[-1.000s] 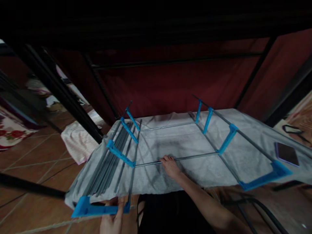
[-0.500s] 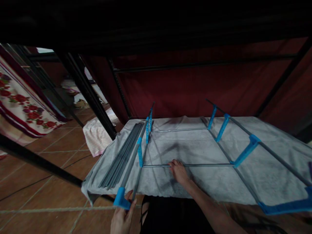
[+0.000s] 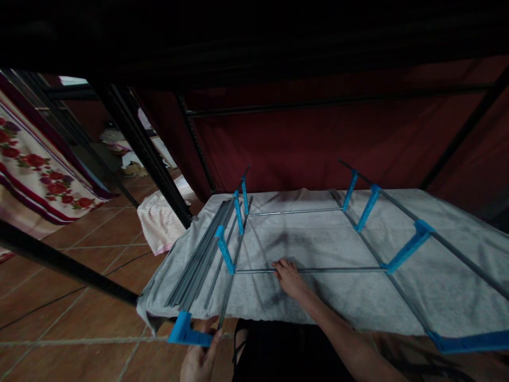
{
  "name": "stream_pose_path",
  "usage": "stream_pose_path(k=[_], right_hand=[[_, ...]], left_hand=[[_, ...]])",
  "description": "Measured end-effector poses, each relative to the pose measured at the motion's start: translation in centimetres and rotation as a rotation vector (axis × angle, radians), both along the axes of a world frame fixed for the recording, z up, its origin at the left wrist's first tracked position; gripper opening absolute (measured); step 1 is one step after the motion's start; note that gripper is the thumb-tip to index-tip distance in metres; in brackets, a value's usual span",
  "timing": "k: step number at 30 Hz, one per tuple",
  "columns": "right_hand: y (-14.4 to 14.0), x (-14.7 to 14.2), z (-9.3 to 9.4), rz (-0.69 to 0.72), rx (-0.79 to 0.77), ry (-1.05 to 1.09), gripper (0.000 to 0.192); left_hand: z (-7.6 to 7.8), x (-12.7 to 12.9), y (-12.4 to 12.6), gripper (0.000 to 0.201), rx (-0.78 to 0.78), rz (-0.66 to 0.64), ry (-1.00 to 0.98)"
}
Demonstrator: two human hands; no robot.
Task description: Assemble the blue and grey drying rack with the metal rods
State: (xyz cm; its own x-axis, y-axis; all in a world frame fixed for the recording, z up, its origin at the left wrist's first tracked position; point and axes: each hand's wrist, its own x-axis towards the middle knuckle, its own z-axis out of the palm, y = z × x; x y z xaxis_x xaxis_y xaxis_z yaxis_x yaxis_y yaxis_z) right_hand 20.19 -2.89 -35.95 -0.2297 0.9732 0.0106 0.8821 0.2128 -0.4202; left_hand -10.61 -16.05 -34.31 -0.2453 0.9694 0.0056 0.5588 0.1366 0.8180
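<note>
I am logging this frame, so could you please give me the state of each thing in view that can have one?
Left hand: gripping the blue end piece.
Right hand: resting on the cross rod.
Rack frame: partly assembled, lying on the grey cloth.
Loose rods: bundled flat beside the frame.
Pink cloth: crumpled on the floor.

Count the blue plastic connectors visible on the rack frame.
8: four down the left rail, four down the right. Others may be hidden.
</note>
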Motion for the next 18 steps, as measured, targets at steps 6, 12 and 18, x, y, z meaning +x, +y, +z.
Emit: stream_pose_path(k=[6, 12, 18], right_hand=[[0.0, -1.0, -0.1, 0.011, -0.024, -0.035, 0.037], [-0.2, -1.4, 0.2, 0.020, -0.008, -0.028, 0.037], [1.0, -4.7, 0.6, 0.116, 0.101, 0.148, 0.035]], left_hand=[[-1.4, -0.9, -0.8, 0.065, -0.082, 0.002, -0.088], [-0.4, -0.1, -0.4, 0.066, -0.047, -0.030, -0.102], [-0.6, -0.3, -0.4, 0.057, -0.011, -0.092, -0.035]])
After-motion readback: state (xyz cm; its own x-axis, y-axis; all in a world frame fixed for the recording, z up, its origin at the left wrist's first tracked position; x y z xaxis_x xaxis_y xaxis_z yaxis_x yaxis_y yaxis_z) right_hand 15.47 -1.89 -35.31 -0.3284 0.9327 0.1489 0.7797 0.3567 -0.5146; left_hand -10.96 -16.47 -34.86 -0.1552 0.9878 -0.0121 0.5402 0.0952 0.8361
